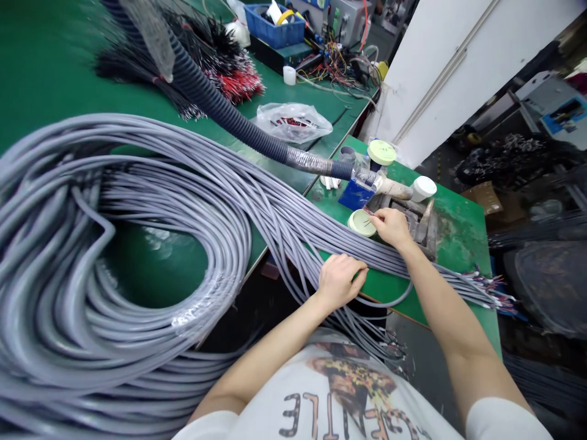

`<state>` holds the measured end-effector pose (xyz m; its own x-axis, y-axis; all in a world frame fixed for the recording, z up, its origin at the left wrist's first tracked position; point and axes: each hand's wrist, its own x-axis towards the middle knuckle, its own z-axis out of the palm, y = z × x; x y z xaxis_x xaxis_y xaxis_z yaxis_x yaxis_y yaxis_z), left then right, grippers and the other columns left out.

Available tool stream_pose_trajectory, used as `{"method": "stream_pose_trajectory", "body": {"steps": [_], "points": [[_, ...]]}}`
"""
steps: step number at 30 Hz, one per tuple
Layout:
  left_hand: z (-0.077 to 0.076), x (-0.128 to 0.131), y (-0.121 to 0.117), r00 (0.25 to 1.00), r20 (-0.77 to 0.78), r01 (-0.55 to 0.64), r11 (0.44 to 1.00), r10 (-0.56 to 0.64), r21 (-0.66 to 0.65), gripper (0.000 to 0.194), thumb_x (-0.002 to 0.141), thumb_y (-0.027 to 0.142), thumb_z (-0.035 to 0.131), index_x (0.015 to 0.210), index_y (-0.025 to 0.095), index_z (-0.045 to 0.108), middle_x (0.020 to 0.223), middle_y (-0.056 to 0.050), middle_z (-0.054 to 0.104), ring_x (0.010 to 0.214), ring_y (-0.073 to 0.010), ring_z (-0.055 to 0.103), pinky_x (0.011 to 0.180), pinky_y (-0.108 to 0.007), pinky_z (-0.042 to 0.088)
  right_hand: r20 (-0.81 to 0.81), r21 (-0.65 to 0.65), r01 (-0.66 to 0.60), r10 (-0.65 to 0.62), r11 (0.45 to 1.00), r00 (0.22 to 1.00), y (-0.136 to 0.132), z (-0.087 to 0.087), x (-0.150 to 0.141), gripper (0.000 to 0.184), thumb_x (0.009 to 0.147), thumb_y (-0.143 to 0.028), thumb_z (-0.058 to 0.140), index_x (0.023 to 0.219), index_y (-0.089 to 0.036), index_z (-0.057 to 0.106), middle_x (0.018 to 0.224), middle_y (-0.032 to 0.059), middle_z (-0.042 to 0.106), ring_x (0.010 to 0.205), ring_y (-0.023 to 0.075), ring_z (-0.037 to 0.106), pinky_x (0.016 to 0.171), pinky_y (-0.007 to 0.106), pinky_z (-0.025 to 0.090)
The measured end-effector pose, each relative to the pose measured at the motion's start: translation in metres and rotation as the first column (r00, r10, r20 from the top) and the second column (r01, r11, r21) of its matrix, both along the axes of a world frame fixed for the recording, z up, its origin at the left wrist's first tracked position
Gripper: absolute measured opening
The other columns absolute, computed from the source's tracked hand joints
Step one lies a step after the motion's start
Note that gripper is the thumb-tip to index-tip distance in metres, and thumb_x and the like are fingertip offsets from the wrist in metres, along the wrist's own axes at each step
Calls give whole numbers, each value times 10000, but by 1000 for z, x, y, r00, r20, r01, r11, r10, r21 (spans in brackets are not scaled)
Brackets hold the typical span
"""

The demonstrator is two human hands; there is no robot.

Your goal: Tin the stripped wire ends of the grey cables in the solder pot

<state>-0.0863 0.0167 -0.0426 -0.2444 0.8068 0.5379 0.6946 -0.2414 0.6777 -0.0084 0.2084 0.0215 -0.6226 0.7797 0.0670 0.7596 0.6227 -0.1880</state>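
Note:
My right hand (392, 226) is closed in a pinch on several thin wires (367, 211), holding them at a pale green round dish (361, 223). Dark wire tips show over the dish. My left hand (342, 280) lies against a thick bundle of grey cables (293, 214), its fingers curled; what they grip is hidden beneath the hand. The bundle runs under my right forearm to stripped ends with coloured wires (498, 293) at the right. On the left, the same grey cables form a big coil (59, 342).
A dark corrugated hose (229, 119) crosses above the cables to a nozzle (397, 189) near a blue box (356, 194). Another pale green tub (381, 153) and a white tub (423, 188) stand beyond. Black and red wire bundles (238, 76) and a plastic bag (293, 122) lie farther back.

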Motion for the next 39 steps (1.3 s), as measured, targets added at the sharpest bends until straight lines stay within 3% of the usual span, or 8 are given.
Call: {"method": "stream_pose_trajectory", "body": {"steps": [5, 9, 11, 14, 22, 39], "points": [[1, -1, 0, 1000, 6, 5, 1000, -5, 0, 129, 890, 253, 544, 853, 202, 657, 758, -23, 691, 725, -155, 595, 673, -313, 389, -111, 23, 19, -16, 1000, 994, 11, 14, 24, 298, 813, -371, 541, 735, -158, 736, 736, 59, 713, 654, 171, 595, 601, 269, 358], [3, -1, 0, 1000, 5, -6, 1000, 6, 7, 137, 888, 249, 543, 837, 201, 661, 731, -25, 683, 701, -152, 588, 661, -308, 385, -169, 80, 236, -220, 968, 961, 38, 19, 69, 344, 782, -406, 551, 733, -132, 753, 649, 62, 693, 612, 179, 588, 576, 273, 352], [4, -1, 0, 1000, 1, -8, 1000, 8, 12, 141, 887, 248, 542, 828, 201, 660, 719, -25, 681, 693, -153, 588, 657, -306, 381, -153, 95, 359, -343, 928, 927, 52, 14, 88, 348, 770, -402, 555, 753, -124, 764, 652, 73, 698, 629, 191, 600, 583, 276, 359], [3, 0, 0, 1000, 1, 4, 1000, -4, 13, 130, 885, 245, 545, 836, 201, 657, 725, -24, 688, 693, -154, 590, 662, -308, 379, -124, 101, 443, -431, 891, 894, 65, 1, 105, 342, 761, -391, 561, 763, -121, 771, 672, 89, 709, 644, 203, 613, 590, 280, 372], [0, 0, 0, 1000, -16, 18, 1000, -18, 1, 121, 882, 244, 545, 850, 209, 656, 740, -20, 697, 690, -155, 586, 663, -315, 368, -51, 97, 477, -474, 874, 879, 75, -19, 107, 315, 760, -389, 569, 784, -158, 781, 762, 98, 737, 735, 221, 649, 660, 280, 428], [-2, 0, -1, 1000, -12, 21, 1000, -21, -12, 105, 876, 237, 556, 864, 211, 657, 746, -20, 696, 702, -159, 590, 671, -317, 368, -1, 79, 473, -475, 877, 880, 75, -23, 105, 293, 764, -369, 583, 806, -158, 782, 815, 126, 740, 792, 247, 659, 698, 304, 443]]}}
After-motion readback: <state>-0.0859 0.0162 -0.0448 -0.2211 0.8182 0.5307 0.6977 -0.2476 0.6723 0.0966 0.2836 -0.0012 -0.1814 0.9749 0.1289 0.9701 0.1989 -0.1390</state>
